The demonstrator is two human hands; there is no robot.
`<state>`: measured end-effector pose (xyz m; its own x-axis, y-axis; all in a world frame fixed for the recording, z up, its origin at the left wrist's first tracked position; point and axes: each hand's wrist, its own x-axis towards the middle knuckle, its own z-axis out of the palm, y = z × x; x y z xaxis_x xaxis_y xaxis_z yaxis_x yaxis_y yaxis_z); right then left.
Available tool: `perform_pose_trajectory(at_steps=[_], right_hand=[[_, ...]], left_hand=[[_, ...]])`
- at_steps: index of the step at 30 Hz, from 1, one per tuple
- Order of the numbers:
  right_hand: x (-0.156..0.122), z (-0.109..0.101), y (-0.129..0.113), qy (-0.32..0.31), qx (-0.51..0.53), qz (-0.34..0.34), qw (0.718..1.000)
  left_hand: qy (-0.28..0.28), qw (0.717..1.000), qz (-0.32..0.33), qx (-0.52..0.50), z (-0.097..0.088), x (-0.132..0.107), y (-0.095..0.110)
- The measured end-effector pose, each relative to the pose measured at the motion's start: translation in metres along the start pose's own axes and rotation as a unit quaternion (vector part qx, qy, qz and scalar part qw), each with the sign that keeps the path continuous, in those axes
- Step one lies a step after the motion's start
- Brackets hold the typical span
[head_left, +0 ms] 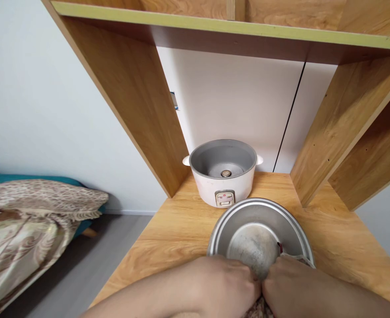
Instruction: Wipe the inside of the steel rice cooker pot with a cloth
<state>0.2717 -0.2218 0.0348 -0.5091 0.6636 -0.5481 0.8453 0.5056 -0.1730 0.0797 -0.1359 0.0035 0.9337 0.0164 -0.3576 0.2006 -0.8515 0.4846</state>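
"So, how far along is this?"
"The round silver metal pot point(248, 240) sits lower centre on the wood-grain counter point(168, 234), outside the open white rice cooker point(206, 190) mid-frame. Handling a brown, pale-edged cloth point(303, 259) looks under way; how much remains, I can't tell."
"And the grip?"
"The right hand point(291, 282) seems curled closed on the cloth; the left hand point(226, 282) is curled too, its contents hidden."
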Motion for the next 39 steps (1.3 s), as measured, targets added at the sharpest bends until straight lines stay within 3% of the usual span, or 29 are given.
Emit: perform_pose_trajectory(at_steps=[4, 10, 16, 31, 39], right_hand=[[0.001, 0.005, 0.002, 0.033, 0.016, 0.011, 0.999], [0.002, 0.002, 0.001, 0.034, -0.002, -0.002, 0.999], [0.001, -0.012, -0.003, -0.016, -0.047, -0.026, 0.998], [-0.003, -0.012, -0.002, -0.002, 0.025, -0.013, 1.0], [0.005, 0.002, 0.001, 0.007, -0.005, -0.009, 1.0]], left_hand=[[-0.048, 0.994, -0.075, 0.059, -0.014, 0.0, 0.015], [-0.079, 0.991, -0.09, 0.067, -0.029, -0.001, 0.027], [-0.094, 0.988, -0.096, 0.072, -0.035, -0.001, 0.032], [-0.091, 0.988, -0.098, 0.075, -0.024, -0.001, 0.024], [-0.015, 0.997, -0.029, 0.072, -0.007, 0.0, 0.009]])
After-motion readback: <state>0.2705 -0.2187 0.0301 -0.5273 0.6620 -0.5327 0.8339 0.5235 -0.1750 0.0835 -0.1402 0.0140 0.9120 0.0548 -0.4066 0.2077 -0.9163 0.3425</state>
